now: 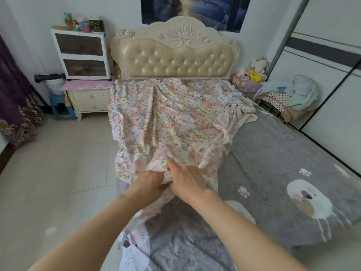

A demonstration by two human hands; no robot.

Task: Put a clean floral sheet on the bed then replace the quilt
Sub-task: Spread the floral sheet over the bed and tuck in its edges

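A home bedroom: tufted headboard (176,55), nightstand (90,100), plush toys (256,72).

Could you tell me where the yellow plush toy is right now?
Head view, upper right: the yellow plush toy sits on the nightstand right of the cream tufted headboard, below a white plush.

We have a single head-worn wide-angle view, from the foot end of the bed (273,153), near its left edge, facing forward and down toward the headboard (175,55); forearms close in frame.
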